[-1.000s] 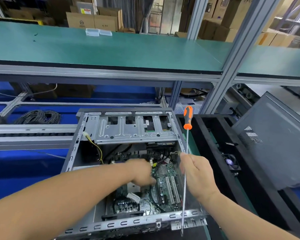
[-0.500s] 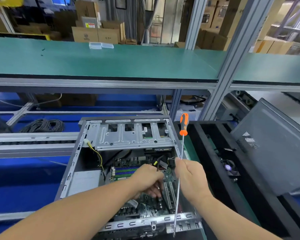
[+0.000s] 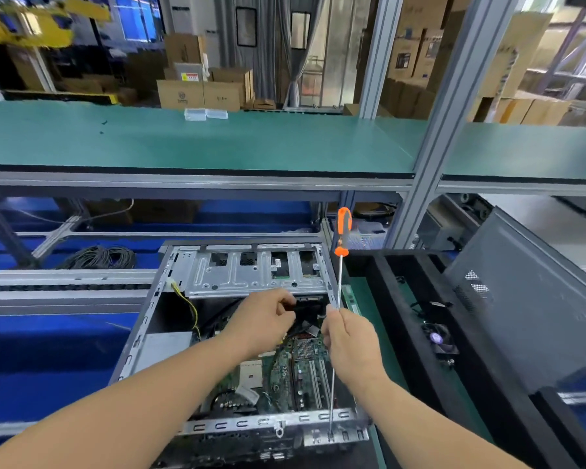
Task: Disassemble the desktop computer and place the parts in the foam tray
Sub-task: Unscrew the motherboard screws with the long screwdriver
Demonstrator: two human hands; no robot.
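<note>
From my head camera, the open computer case [image 3: 170, 319] is bare stamped steel, its green motherboard [image 3: 295, 370] lying flat inside. My left hand [image 3: 261, 321] curls around black cables [image 3: 305, 313] just under the perforated drive cage [image 3: 251, 272]. My right hand [image 3: 349, 343] grips the thin steel shaft of the orange-handled screwdriver [image 3: 341, 231]. The black foam tray [image 3: 386, 299] sits just right of the case.

orange screwdriver handle [image 3: 343, 231], green motherboard [image 3: 298, 374], black foam tray [image 3: 403, 333]
</note>
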